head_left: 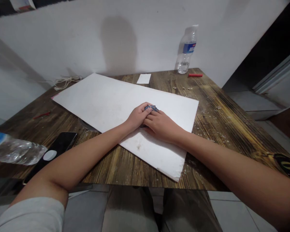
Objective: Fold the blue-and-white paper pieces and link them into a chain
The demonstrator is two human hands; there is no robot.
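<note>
A small dark blue lump (151, 108) with lighter streaks sits in my two hands, mostly covered; its exact kind I cannot make out. My left hand (139, 116) curls over its near left side, thumb across the top. From the right, my right hand (158, 124) closes around it with bent fingers that meet the left ones. Both hands rest above a large white board (106, 96), which lies at a slant across the wooden table (232, 138). Grey marks show on the board near its front part.
Back right stand a water bottle (188, 51) and a red stick-like item (195, 75). A white card (143, 79) lies behind the board. On the left are a lying bottle (19, 149), a black phone (65, 140), a thin red item (41, 115) and a white cable (67, 81).
</note>
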